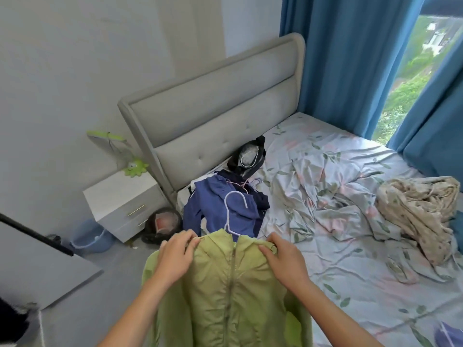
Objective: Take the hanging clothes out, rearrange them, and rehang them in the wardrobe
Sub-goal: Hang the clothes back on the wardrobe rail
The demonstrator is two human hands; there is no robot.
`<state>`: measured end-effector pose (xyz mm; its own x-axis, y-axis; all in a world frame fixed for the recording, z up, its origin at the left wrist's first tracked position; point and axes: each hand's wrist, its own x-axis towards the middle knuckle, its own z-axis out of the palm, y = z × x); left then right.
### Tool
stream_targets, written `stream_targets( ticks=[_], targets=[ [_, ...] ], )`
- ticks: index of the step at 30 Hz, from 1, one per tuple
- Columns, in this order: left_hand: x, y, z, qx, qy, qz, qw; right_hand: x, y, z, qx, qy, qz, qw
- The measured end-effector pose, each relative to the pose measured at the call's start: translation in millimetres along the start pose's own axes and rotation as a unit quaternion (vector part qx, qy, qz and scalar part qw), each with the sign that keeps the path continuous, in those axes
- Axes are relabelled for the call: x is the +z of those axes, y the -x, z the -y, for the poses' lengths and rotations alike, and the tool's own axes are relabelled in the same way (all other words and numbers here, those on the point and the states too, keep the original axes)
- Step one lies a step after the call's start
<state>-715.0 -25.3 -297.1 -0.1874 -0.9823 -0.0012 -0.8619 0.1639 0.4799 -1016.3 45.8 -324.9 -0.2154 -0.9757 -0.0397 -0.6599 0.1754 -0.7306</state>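
Had both hands, left (175, 256) and right (284, 261), gripping the green jacket (230, 291) by its shoulders, white hanger (231, 209) inside. Blue clothes (220, 211) were piled on the bed (350, 246); rehanging looked mostly undone.

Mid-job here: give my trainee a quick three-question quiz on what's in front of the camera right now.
1. True or false: the green jacket is zipped up.
2. Which hands grip it? A) left hand only B) right hand only C) both
3. Fill in: the white hanger hook points toward the ____ hoodie on the bed.

Key: 1 true; 2 C, each hand at a shoulder; 3 blue.
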Motion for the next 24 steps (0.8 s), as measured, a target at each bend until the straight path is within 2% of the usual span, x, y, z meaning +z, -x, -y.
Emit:
stream_targets(
  ticks=[5,10,20,24],
  targets=[
    [-1,-90,23,0.005,-0.011,0.004,1.0,17,-84,15,0.028,0.0,0.009,1.0],
    [13,-187,55,0.045,-0.026,0.035,0.998,51,-148,16,0.082,-0.008,0.002,0.997],
    [80,-443,133,0.161,-0.065,0.154,0.973,165,-314,8,0.242,-0.016,-0.056,0.968],
    [132,-536,156,0.199,-0.103,0.203,0.953,213,-380,-21,0.3,-0.001,-0.03,0.953]
  ],
)
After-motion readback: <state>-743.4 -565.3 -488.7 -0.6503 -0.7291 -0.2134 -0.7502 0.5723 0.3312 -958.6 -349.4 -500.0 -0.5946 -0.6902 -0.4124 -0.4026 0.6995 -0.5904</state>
